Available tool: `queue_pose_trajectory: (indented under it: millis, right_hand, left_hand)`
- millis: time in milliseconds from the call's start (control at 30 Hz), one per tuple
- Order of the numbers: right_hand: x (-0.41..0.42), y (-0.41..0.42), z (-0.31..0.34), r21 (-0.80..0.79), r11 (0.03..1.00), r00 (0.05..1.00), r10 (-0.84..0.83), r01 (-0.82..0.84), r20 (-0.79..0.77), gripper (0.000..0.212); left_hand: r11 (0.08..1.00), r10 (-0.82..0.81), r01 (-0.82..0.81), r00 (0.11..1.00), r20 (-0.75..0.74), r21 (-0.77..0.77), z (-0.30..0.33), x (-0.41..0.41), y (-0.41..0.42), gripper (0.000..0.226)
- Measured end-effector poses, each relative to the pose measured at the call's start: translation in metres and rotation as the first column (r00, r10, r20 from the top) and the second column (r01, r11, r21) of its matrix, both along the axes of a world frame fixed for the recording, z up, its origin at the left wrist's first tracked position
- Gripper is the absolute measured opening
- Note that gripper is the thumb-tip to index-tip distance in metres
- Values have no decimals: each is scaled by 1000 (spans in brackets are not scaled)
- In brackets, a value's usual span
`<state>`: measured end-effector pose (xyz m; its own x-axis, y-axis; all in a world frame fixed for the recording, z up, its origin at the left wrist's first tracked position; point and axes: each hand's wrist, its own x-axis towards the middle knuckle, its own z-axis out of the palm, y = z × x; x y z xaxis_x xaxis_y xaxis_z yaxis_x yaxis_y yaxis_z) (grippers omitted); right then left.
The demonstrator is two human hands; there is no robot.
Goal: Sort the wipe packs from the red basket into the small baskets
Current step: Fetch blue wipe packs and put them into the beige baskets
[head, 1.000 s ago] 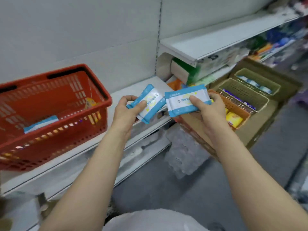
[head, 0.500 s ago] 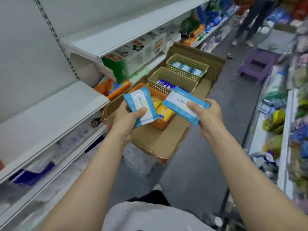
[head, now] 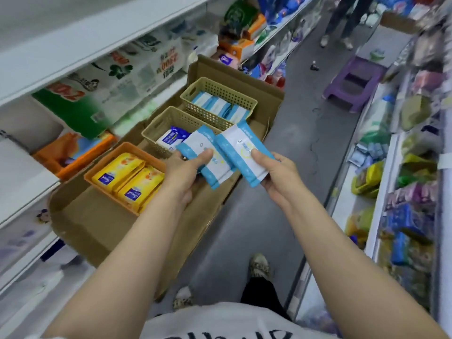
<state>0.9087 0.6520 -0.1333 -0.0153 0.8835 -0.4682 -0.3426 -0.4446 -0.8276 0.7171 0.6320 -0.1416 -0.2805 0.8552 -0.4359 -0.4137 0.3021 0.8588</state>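
my left hand (head: pixel 182 177) pinches one blue and white wipe pack (head: pixel 205 157), my right hand (head: pixel 276 178) another (head: pixel 244 152). i have turned from the red basket; now the far tan basket (head: pixel 220 92) with matching packs is close.

Both hands (head: pixel 186 172) hold blue wipe packs (head: pixel 244 152) above baskets (head: pixel 171 118).

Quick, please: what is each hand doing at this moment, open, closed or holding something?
Left hand: holds a blue-and-white wipe pack, thumb on top.
Right hand: holds a second blue-and-white wipe pack, thumb on top.
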Motion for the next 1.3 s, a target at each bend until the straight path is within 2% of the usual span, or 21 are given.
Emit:
queue_pose_trajectory:
  millis: [133,267,367,433,533,600,667,733,833,900,1033,1167,1300]
  right_hand:
    - [32,68,-11,-6,990,990,140,-140,-16,15]
    - [60,128,-12,-12,968,967,251,-252,-50,15]
    - [66,167,-19,-45,942,942,330,-333,-52,15]
    - [64,195,-21,-53,912,913,408,-406,27,18]
    - [52,244,-24,-38,856,842,514,-515,161,24]
    - [44,278,-24,-17,820,799,562,-572,215,24]
    - [34,313,-23,-3,788,762,596,-616,254,23]
    - [25,348,-18,-9,793,758,586,-609,288,21]
    - [12,400,-19,34,786,724,551,-617,416,18]
    - [5,432,-30,29,734,623,554,-679,552,23]
    - [-20,471,-71,-141,549,276,606,-824,746,28]
    - [-42,488,-119,-296,208,-134,561,-932,817,24]
    - [-52,500,-155,-403,-55,-382,455,-914,804,31]
  left_hand:
    - [990,137,-130,982,130,-61,-8,54,53,30]
    - [985,168,-154,964,206,-84,-8,93,95,29]
    - [972,228,-214,958,173,-94,-8,94,120,25]
    - [965,243,-237,969,49,-111,-10,83,137,25]
    - [976,158,-165,986,-61,-143,-18,62,166,28]
    - [984,34,-37,999,-20,-176,-30,51,189,29]
    - [983,-1,7,1000,30,-181,-42,40,215,30]
    - [975,112,-97,992,64,-200,-51,30,241,31]
    - [919,359,-326,925,126,-221,-63,13,267,28]
    - [876,454,-419,883,115,-238,-70,-2,278,30]
    - [819,548,-515,833,74,-253,-78,-23,290,28]
    - [784,595,-560,801,69,-267,-88,-29,293,27]
    - [722,657,-611,753,44,-325,-97,-19,291,30]
